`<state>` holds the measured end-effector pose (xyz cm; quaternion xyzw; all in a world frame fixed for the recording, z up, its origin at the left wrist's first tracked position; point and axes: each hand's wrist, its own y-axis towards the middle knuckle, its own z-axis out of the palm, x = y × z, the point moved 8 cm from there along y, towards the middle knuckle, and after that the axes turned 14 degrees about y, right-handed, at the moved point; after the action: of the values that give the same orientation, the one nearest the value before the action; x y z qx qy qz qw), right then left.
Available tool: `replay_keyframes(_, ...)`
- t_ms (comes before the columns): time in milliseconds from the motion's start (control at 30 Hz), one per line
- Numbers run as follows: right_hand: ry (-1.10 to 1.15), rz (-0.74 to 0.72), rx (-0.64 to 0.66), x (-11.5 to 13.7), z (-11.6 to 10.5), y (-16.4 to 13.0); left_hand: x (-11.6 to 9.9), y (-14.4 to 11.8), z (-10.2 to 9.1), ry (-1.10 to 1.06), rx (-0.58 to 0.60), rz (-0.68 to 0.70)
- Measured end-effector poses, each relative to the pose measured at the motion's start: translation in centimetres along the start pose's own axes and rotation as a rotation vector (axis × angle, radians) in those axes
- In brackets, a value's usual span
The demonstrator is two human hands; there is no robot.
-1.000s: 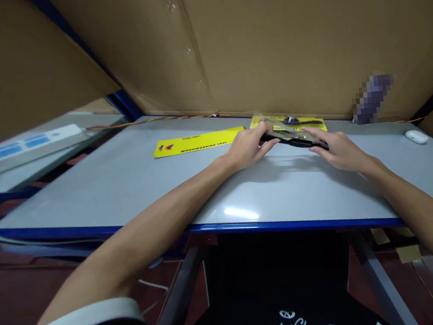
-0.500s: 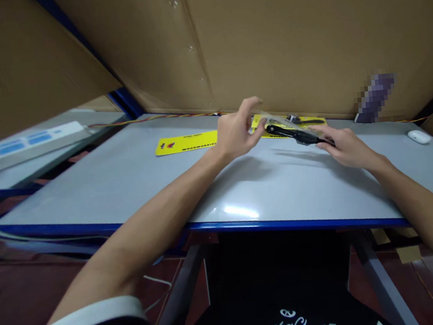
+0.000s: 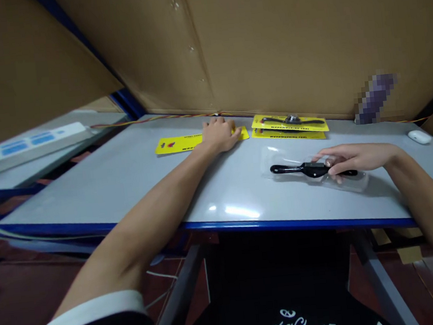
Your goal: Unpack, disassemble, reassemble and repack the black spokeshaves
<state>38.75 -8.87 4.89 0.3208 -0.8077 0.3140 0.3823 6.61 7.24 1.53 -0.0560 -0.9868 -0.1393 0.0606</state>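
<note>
In the head view a black spokeshave [image 3: 291, 168] lies over a clear plastic blister tray [image 3: 269, 158], low above or on the table. My right hand [image 3: 350, 159] is closed around the spokeshave's right part, thumb in front, and hides some of its middle. My left hand [image 3: 219, 133] rests with its fingers laid out on a yellow backing card [image 3: 178, 144], covering the card's right half. Just right of that hand, a yellow card pack [image 3: 264, 120] with a dark spokeshave on it overlaps another yellow card [image 3: 288, 135] beneath.
The grey table [image 3: 127, 186] has a blue front edge. Brown cardboard [image 3: 296, 37] walls its back. A white mouse-like object [image 3: 419, 137] sits at the right, near a pixelated purple item [image 3: 377, 98]. A white power strip [image 3: 34, 141] lies on the side table at left.
My right hand has lowered the spokeshave and tray toward me. My left hand has moved left and down from beside them onto the yellow card.
</note>
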Motion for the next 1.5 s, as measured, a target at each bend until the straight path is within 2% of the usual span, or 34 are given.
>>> replay_keyframes(167,0.048,0.070,-0.086,-1.6,-1.2,0.3,-0.3,0.2,0.7,0.048,-0.011,0.025)
replay_keyframes(267,0.080,0.138,-0.122,-2.5,-2.0,0.1,0.0,0.2,1.1,0.002,-0.001,0.007)
replay_keyframes(433,0.113,0.143,-0.094,-3.2,-2.4,-0.4,0.6,0.4,1.6,-0.072,0.052,-0.024)
replay_keyframes(600,0.329,0.201,-0.059,-5.2,-2.0,-0.1,0.9,0.4,1.3,-0.025,0.094,-0.077)
replay_keyframes(733,0.423,0.259,-0.139,-6.4,-2.2,0.4,0.5,0.1,0.7,-0.004,0.094,-0.075)
replay_keyframes(867,0.444,0.311,-0.174,-6.4,-2.2,0.4,-0.6,-0.5,-1.5,-0.036,-0.003,-0.031)
replay_keyframes(1033,0.396,0.273,-0.256,-5.2,-2.8,0.2,-2.6,-1.7,-4.6,-0.080,-0.118,0.029)
replay_keyframes(1133,0.359,0.258,-0.273,-5.0,-2.9,0.2,-3.8,-2.4,-5.8,-0.109,-0.199,0.100)
replay_keyframes(1300,0.274,0.245,-0.302,-4.6,-3.2,0.3,-5.3,-3.2,-6.2,-0.114,-0.230,0.209)
replay_keyframes(1433,0.056,0.227,-0.263,-3.8,-3.5,0.2,-5.7,-3.3,-6.3,-0.114,-0.247,0.248)
replay_keyframes(1500,-0.078,0.190,-0.302,-3.3,-4.2,-0.1,-5.8,-3.3,-6.3,-0.113,-0.271,0.259)
